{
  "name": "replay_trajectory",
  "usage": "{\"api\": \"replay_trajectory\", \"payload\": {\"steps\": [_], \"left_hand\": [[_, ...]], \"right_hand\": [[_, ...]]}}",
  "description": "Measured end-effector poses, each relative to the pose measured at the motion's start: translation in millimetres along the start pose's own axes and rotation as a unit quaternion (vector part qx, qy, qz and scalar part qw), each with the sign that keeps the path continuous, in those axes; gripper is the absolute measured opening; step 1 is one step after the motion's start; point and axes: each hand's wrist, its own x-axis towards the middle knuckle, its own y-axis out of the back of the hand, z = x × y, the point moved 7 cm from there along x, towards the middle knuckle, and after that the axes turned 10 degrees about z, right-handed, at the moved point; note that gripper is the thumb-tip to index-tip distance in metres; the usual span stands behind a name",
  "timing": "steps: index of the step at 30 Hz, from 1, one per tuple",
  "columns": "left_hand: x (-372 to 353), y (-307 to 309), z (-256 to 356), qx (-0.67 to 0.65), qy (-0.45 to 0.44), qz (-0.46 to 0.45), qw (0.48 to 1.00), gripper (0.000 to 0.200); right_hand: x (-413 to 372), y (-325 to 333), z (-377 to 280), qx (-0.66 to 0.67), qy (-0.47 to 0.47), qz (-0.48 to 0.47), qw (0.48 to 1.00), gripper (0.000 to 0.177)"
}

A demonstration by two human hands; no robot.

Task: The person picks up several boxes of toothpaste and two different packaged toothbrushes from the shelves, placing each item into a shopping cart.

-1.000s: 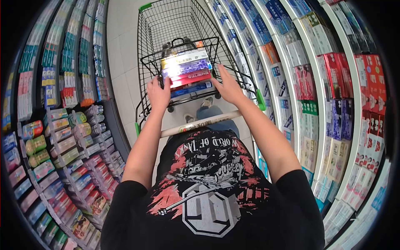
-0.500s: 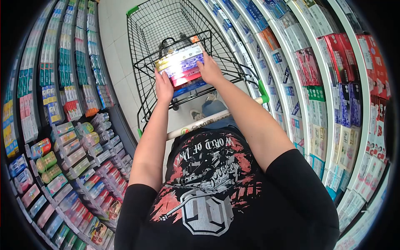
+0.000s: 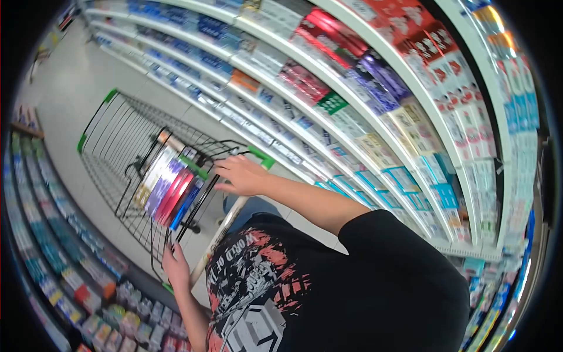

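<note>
A row of slim toothpaste boxes (image 3: 167,190) in white, purple, red and blue rests in the rear part of the wire shopping cart (image 3: 114,138). My right hand (image 3: 243,175) is open just right of the boxes, its fingers apart and beside the cart's side near a green corner cap (image 3: 262,157). On the other side, my left hand (image 3: 177,267) is open by the near left wire edge, clear of the boxes. Between my body and the basket runs the cart's pale push handle (image 3: 220,234). The picture is slightly blurred.
Long white shelves (image 3: 346,138) full of boxed goods line the right side, close to the cart. Dark shelving (image 3: 76,234) with hanging and boxed packs runs along the left. Grey tiled floor (image 3: 67,76) stretches ahead of the cart.
Both hands have let go of the stacked boxes, which now sit in the cart's rear part. My hands have moved apart to either side. The view has turned right and tilted.
</note>
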Motion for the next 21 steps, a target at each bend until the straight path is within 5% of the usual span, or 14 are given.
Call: {"api": "replay_trajectory", "payload": {"steps": [2,6,12,17,21], "left_hand": [[-27.9,5.2,15.9,0.093,-0.093,0.053,0.990,0.057],[-29.7,6.9,28.3,0.070,-0.095,0.019,0.993,0.059],[-24.9,2.0,32.5,0.086,-0.136,0.000,0.987,0.061],[-15.9,1.7,35.4,0.102,-0.106,0.002,0.989,0.062],[-10.0,5.7,39.3,0.098,-0.104,0.026,0.989,0.061]], "right_hand": [[-14.2,20.3,11.3,0.004,0.025,-0.034,0.999,0.074],[-29.8,32.7,9.5,-0.020,0.102,-0.077,0.992,0.095],[-17.4,22.9,15.1,-0.036,0.052,-0.093,0.994,0.111],[-8.0,4.8,22.7,-0.057,0.038,-0.038,0.997,0.078],[0.4,-0.4,26.8,-0.067,0.039,-0.024,0.997,0.073]]}}
